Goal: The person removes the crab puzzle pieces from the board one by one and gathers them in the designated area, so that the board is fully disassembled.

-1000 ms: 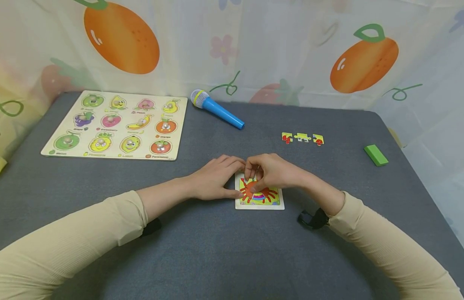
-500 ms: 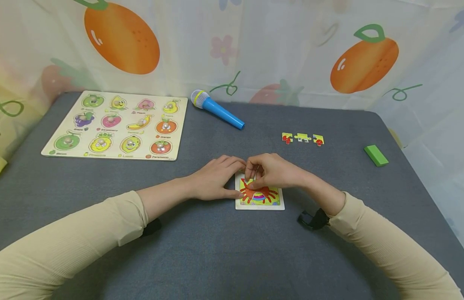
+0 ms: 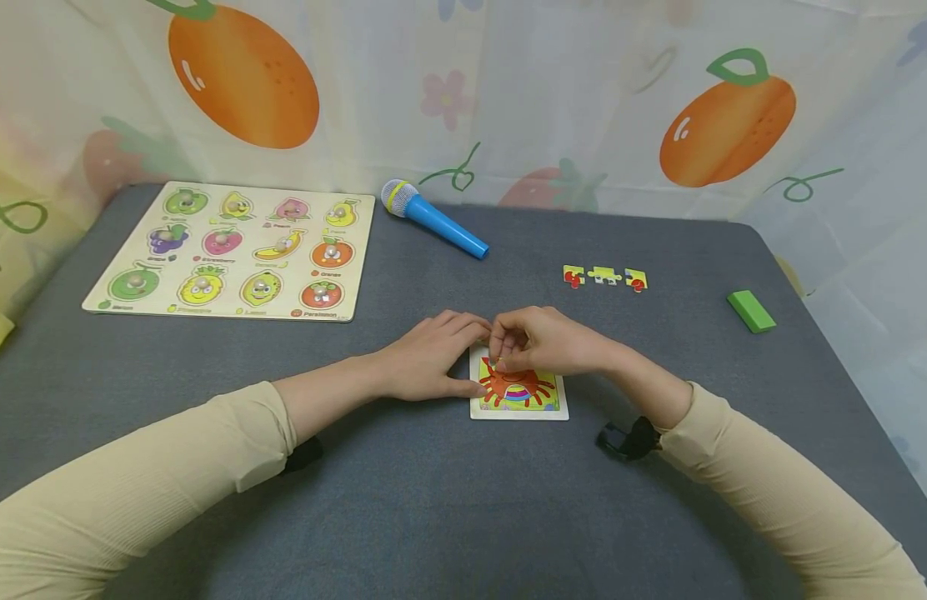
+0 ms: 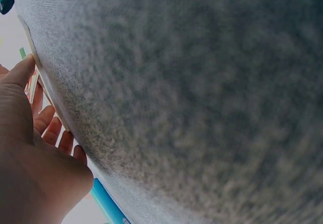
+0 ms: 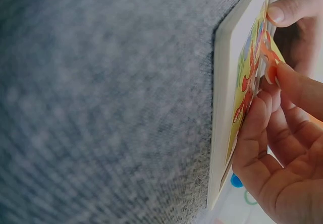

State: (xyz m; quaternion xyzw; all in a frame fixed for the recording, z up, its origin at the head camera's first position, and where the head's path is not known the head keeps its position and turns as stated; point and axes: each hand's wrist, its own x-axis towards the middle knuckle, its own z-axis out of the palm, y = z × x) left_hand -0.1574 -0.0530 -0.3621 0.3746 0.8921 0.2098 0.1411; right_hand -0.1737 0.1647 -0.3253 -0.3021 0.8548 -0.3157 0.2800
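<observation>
A small crab jigsaw puzzle in a white frame [image 3: 519, 414] lies flat on the table in the head view. My left hand [image 3: 433, 358] rests at its left side, thumb on the frame's left edge and fingers near the far left corner. Over the upper part of the puzzle, my right hand [image 3: 557, 343] pinches an orange-and-yellow puzzle piece [image 5: 269, 65], plainest in the right wrist view. This piece stands tilted up from the picture, right beside my right thumb [image 5: 300, 90]. My right hand hides the puzzle's upper right part in the head view.
Three loose puzzle pieces [image 3: 604, 274] lie in a row at the back right. Farther right is a green block [image 3: 752, 311]. A blue toy microphone [image 3: 444, 225] and a fruit peg board [image 3: 231, 311] lie toward the back. A printed curtain [image 3: 553, 100] hangs behind the table.
My right thumb has slid a little toward the far left corner of the puzzle, up to the other fingers. The left hand has stayed in place.
</observation>
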